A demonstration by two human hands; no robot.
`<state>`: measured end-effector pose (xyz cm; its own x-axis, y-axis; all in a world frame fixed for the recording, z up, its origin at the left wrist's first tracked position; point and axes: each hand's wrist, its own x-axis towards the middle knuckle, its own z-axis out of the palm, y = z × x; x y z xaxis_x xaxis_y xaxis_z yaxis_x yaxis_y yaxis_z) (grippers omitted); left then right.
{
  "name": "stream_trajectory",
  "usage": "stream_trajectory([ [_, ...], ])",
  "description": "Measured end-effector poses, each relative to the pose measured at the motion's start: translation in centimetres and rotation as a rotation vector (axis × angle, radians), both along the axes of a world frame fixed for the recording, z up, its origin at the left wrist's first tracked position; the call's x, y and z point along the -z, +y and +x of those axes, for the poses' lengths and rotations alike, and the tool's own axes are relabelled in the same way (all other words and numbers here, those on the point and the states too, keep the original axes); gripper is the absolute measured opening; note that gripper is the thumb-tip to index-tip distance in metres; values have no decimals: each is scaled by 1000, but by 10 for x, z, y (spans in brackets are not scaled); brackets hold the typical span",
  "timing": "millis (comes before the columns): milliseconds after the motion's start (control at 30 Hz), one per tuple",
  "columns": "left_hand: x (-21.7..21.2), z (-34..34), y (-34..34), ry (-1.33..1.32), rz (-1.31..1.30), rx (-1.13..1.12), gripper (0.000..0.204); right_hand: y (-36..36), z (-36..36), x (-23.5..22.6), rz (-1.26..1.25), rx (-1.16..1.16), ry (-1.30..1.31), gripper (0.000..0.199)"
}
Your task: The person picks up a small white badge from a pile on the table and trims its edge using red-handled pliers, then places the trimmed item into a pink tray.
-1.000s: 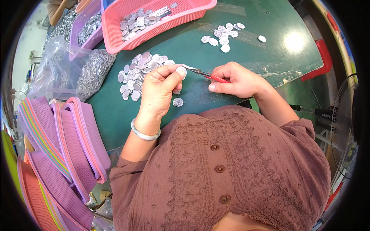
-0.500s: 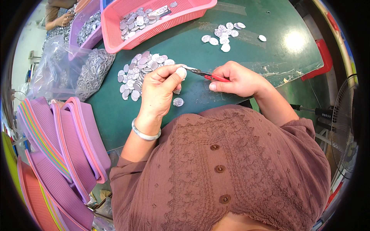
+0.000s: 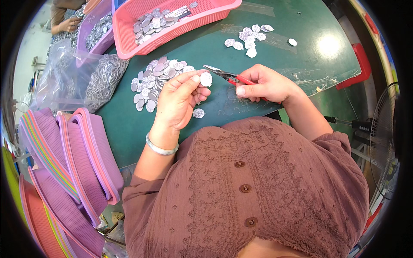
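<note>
Between thumb and fingers, my left hand [image 3: 180,96] pinches a silvery oval medallion [image 3: 206,79], its face turned up. My right hand [image 3: 267,86] is wrapped round red-handled pliers [image 3: 241,81], whose jaws are parted just above the medallion. Beyond my left hand spreads a heap of silvery medallions [image 3: 150,81] on the green table [image 3: 232,103]. A single medallion [image 3: 198,113] lies close to my left wrist. Farther right sits a smaller group of medallions [image 3: 249,38], with one lone piece [image 3: 292,42] beside it.
A pink basket [image 3: 172,32] of medallions stands at the back, next to a purple basket [image 3: 99,36]. A clear bag of metal links [image 3: 106,81] lies left. Stacked baskets [image 3: 73,163] fill the lower left. A fan [image 3: 385,137] is at right. Another person's hand [image 3: 70,24] shows far left.
The pliers' jaws have come off the medallion and opened, and their handles have spread in my right hand. My left hand has turned the medallion's face up.
</note>
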<state>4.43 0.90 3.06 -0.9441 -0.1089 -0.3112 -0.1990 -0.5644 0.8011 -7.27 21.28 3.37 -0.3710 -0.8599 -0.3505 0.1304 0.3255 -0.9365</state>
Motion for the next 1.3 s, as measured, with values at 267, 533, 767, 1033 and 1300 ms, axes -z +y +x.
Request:
stream_trajectory([
  [267, 0, 0, 5, -24, 1, -5, 20, 0, 1, -3, -19, 20, -14, 33],
  [533, -2, 1, 5, -16, -15, -18, 19, 2, 0, 2, -43, 62, -64, 33],
  [767, 3, -2, 0, 93, 332, 95, 12, 2, 0, 2, -45, 84, -66, 32],
  [1033, 1, -2, -1, 152, 411, 136, 12, 3, -1, 3, -48, 78, -70, 32],
  [1300, -37, -48, -65, 139, -119, -314, 13, 3, -1, 3, -35, 105, -78, 34],
])
